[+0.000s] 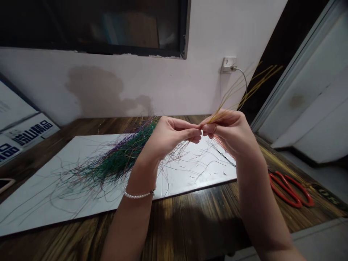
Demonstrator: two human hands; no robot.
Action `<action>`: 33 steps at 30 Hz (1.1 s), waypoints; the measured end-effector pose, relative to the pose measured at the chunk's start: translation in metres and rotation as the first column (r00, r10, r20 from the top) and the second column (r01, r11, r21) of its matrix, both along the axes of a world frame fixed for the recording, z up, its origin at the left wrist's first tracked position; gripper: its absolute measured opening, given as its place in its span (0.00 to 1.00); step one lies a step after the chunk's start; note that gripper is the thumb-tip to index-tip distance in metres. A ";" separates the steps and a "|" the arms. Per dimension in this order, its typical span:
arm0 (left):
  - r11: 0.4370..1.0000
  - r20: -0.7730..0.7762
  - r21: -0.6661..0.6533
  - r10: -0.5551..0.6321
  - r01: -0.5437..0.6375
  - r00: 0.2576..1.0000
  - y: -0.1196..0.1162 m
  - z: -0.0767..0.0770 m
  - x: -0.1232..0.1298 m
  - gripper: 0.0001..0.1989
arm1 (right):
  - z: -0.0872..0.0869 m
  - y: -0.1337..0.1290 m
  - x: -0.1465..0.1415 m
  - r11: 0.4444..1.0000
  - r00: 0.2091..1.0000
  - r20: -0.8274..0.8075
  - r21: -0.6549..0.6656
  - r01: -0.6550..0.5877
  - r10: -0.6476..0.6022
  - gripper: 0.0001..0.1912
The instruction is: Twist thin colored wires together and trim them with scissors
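1. A flat white board (40,188) lies on the dark brown wooden table (187,224), from the lower left to the middle of the frame. On it sits a messy pile of thin green and purple strands (119,156), left of the middle. More loose bits lie spread over the board near the middle.
2. On the wall at the upper right, a white wall socket (227,64) has a plug in it, with a thin cord hanging down.
3. The left hand (165,136) is up in the middle of the frame. Its thumb and fingertips are pinched together on the low end of some long thin yellow strands (216,116). A white bead bracelet (138,196) is on the wrist.
4. The right hand (231,128) is just beside it, a bit to the right. Its thumb and fingers pinch the same yellow strands, and the two hands' fingertips almost meet.
5. The yellow strands fan out from the fingers toward the upper right. Both arms reach up from the bottom edge and lean in toward each other.
6. Scissors with red handles (297,204) lie on the table at the lower right.
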State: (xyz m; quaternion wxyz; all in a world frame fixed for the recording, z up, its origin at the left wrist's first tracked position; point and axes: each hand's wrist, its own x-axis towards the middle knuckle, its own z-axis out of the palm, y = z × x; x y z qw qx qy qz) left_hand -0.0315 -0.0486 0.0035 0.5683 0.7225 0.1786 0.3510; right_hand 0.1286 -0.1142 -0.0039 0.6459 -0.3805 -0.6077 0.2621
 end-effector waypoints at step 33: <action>0.984 -0.161 0.175 0.068 -0.040 0.985 0.010 0.004 -0.006 0.03 | -0.004 0.010 -0.013 0.986 0.972 0.176 0.096 0.138 -0.153 0.12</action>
